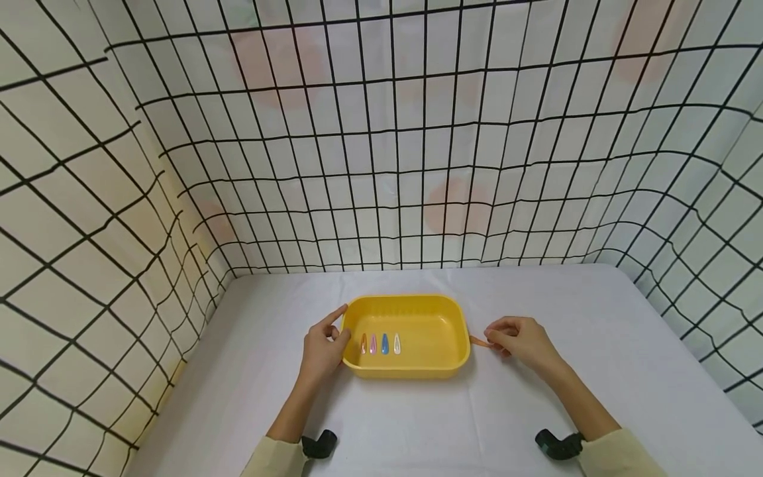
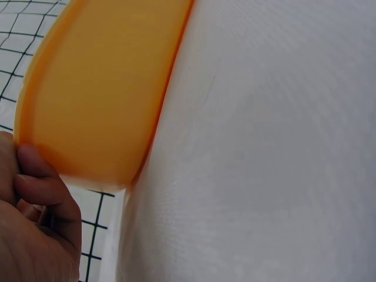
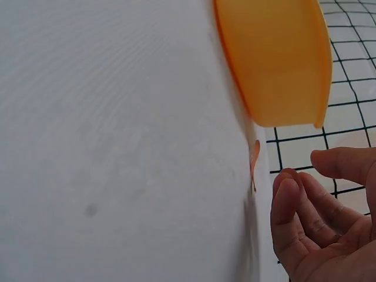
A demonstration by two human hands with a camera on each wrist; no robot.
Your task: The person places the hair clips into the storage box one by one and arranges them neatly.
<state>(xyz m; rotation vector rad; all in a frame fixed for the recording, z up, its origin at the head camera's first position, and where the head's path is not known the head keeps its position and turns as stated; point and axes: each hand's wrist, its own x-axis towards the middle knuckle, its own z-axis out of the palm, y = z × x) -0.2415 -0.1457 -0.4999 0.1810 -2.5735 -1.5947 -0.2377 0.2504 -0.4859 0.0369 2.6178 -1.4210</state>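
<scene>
A yellow plastic tray sits on the white-covered table. Inside, toward its left end, several snap hair clips lie in a row: an orange clip, a pink clip, a blue clip and a white clip. My left hand holds the tray's left end, thumb and forefinger at the rim. Outside the tray on the right, another orange hair clip lies on the table. My right hand hovers just beside it; in the right wrist view, thumb and fingers are apart and hold nothing.
White cloth covers the table. Black wire grid panels with pale sheeting behind stand at the back and both sides. Dark wrist-worn devices sit on both wrists.
</scene>
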